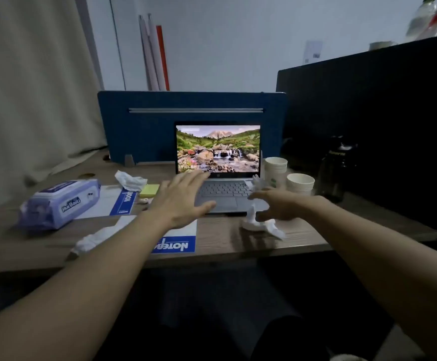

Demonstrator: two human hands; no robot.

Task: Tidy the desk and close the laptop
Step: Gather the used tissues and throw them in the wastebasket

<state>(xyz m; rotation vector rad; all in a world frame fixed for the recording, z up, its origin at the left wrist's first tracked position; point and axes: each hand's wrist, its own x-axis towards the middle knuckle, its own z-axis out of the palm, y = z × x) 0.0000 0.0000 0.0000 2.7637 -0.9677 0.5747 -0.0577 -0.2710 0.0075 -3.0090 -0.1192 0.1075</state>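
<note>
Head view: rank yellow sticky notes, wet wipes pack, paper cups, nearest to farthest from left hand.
From the left hand:
1. Yellow sticky notes, just to its left.
2. Paper cups, to its right, beside the laptop.
3. Wet wipes pack, far left of the desk.

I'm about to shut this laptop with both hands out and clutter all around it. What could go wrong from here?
1. A crumpled tissue appears to lie on the laptop keyboard's right edge; shutting the lid could trap it against the screen.
2. The paper cups stand close beside the laptop's right side, so the right hand could tip them.
3. The left hand hovers open over the keyboard; keys could get pressed.
</note>
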